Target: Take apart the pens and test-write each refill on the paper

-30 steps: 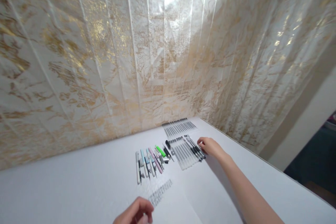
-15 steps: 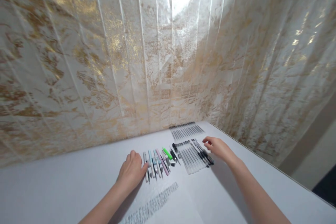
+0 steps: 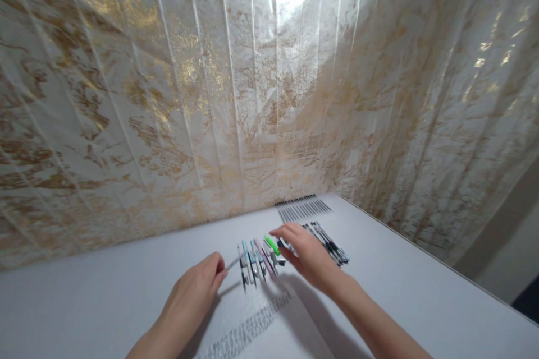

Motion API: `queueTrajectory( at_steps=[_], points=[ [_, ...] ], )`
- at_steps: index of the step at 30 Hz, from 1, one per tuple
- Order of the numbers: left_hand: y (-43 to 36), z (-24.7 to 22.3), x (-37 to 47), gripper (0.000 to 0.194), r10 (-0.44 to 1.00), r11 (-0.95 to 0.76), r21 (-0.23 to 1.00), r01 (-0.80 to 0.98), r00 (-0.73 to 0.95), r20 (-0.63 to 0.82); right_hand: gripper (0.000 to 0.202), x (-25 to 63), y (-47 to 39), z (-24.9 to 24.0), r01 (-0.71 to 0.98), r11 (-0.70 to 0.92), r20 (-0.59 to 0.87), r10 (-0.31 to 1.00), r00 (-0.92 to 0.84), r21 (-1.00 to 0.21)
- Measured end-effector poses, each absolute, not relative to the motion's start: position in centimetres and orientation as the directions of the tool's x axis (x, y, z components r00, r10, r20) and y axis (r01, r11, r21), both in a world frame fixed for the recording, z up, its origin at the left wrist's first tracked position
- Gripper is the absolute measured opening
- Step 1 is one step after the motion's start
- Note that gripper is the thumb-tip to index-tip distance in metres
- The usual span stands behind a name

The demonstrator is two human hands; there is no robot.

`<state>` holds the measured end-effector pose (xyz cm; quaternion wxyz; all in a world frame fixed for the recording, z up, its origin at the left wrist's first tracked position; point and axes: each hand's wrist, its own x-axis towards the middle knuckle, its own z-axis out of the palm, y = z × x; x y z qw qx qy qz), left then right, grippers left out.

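My left hand pinches a thin light-coloured pen, tilted up off the table at the left end of a row of pens. The row holds pale blue, white and dark pens, plus a pink pen. My right hand hovers over the row's right side with fingers apart, near a bright green marker. It partly hides the dark pens and clear refills behind it. Dark pens lie to its right.
Thin dark-tipped sticks lie lined up at the back of the white table. A sheet with rows of writing lies in front. A gold-patterned curtain hangs behind the table.
My left hand has lifted a light pen from the row's left end. My right hand has moved left from the dark pens to above the green marker.
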<state>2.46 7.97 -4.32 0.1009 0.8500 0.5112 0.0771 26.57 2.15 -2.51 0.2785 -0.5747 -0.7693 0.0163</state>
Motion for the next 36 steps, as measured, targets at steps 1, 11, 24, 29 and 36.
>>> queueTrajectory(
  at_steps=[1, 11, 24, 29, 36],
  points=[
    [7.3, -4.1, 2.7, 0.014, 0.866, -0.488, 0.271, 0.830, 0.500, 0.030, 0.035, 24.7, 2.0, -2.8, 0.849, 0.446, 0.443, 0.846, -0.297, -0.284],
    [9.2, -4.9, 4.2, 0.024, 0.884, -0.449, 0.327, 0.832, 0.467, 0.025, 0.017, 23.6, 0.9, -6.1, 0.955, 0.176, 0.149, 0.978, -0.143, -0.240],
    [10.5, -5.6, 3.7, 0.020, 0.897, -0.435, 0.117, 0.893, 0.441, -0.031, 0.010, 24.5, -1.9, -8.5, 0.829, 0.069, 0.140, 0.990, 0.011, -0.555],
    [9.2, -5.2, 0.5, 0.020, 0.877, -0.471, 0.127, 0.873, 0.478, -0.037, 0.007, 24.6, -1.9, -8.8, 0.777, 0.165, 0.277, 0.961, 0.013, -0.608],
    [7.4, -7.0, -2.0, 0.016, 0.711, -0.695, 0.208, 0.689, 0.701, 0.054, 0.009, 25.0, -1.6, -8.8, 0.731, 0.240, 0.356, 0.934, 0.004, -0.639]
  ],
)
